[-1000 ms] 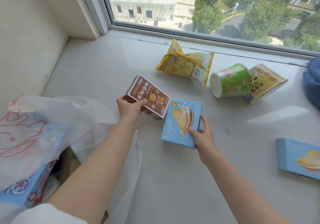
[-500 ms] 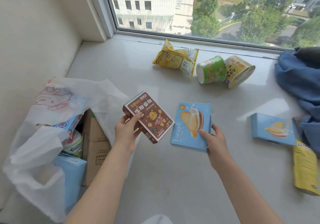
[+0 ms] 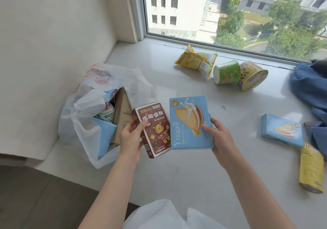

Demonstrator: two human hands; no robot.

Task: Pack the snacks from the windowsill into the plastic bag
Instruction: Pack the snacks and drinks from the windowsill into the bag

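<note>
Two loose blue biscuit boxes (image 3: 190, 122) (image 3: 281, 130), one brown box (image 3: 152, 129), two tipped cups (image 3: 226, 72) (image 3: 253, 75), two yellow packets (image 3: 195, 60) (image 3: 311, 170), one plastic bag (image 3: 92, 104) at nine o'clock, perhaps holding another blue box.

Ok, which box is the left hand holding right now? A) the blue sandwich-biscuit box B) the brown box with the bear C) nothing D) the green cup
B: the left hand grips the brown box with the bear; the right hand holds the blue biscuit box.
</note>
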